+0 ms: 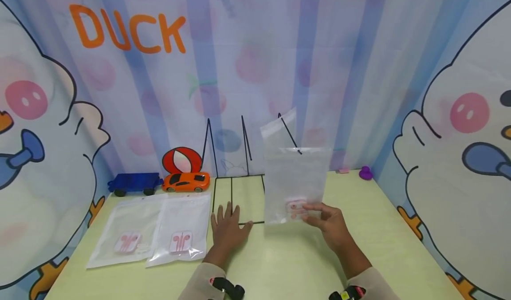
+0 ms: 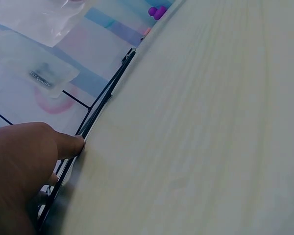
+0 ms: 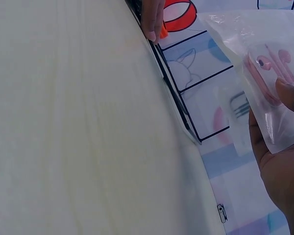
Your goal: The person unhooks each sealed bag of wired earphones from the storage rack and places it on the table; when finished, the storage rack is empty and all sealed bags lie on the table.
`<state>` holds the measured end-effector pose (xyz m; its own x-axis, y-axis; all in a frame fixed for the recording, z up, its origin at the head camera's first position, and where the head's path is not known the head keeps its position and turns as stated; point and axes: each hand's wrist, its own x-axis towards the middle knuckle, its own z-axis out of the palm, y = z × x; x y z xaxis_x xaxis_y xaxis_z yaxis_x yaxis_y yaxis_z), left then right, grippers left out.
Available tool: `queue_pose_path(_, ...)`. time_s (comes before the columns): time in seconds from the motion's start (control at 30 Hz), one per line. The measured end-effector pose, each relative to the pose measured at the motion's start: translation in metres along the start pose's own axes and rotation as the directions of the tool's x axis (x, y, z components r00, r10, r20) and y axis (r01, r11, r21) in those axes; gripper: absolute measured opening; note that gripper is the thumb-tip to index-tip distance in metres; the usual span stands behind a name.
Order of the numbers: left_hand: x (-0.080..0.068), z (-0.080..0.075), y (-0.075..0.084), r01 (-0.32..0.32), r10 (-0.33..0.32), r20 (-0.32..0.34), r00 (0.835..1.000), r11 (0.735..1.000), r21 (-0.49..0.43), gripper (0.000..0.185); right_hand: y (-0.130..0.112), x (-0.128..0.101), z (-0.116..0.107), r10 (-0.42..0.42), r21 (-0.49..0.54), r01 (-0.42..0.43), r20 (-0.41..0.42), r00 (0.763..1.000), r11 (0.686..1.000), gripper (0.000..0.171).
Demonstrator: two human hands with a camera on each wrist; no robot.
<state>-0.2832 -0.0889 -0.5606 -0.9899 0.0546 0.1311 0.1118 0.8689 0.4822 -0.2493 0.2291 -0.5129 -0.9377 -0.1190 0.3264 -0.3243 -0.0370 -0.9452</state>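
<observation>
My right hand (image 1: 329, 224) pinches the lower right corner of a translucent zip pouch (image 1: 297, 175) holding pink earphones (image 3: 274, 71). The pouch is upright, its top edge at the tip of a black prong (image 1: 289, 131); whether the prong passes through it I cannot tell. Behind it, another pouch (image 1: 275, 131) hangs farther back on that prong. My left hand (image 1: 227, 231) rests on the base of the black wire rack (image 1: 231, 198), fingers spread, with the thumb (image 2: 71, 145) touching its front wire. Two similar pouches, the left one (image 1: 127, 224) and the right one (image 1: 181, 224), lie flat to the left.
Along the back edge stand a blue toy trailer (image 1: 135, 183) and an orange toy car (image 1: 186, 182), behind the flat pouches. A purple toy duck (image 1: 365, 173) and a small pink block (image 1: 342, 171) sit at the back right. A printed curtain (image 1: 247, 69) surrounds the pale table (image 1: 279, 264).
</observation>
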Motion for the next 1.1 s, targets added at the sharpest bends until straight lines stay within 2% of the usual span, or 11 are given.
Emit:
queue_pose_path(0.3,0.001,0.0,-0.002,-0.006,0.006,-0.003,1.0,1.0,0.002,0.077,-0.005,-0.006,-0.002,-0.037,0.049,0.036,0.021,0.999,0.998,0.03)
queue_pose_path(0.67,0.0,0.0,0.001,-0.001,0.001,0.001,1.0,1.0,-0.005,0.076,-0.002,-0.009,-0.006,-0.014,0.04,0.014,-0.003,1.0,0.999,0.029)
queue_pose_path(0.93,0.0,-0.001,0.001,-0.004,0.004,-0.004,1.0,1.0,0.003,0.076,0.007,-0.011,-0.011,0.02,-0.01,-0.02,-0.006,1.0,1.0,0.029)
queue_pose_path(1.1,-0.001,-0.003,0.001,-0.002,0.002,0.001,1.0,1.0,0.002,0.075,0.014,-0.011,-0.014,0.058,-0.056,-0.061,-0.053,0.997,0.997,0.03)
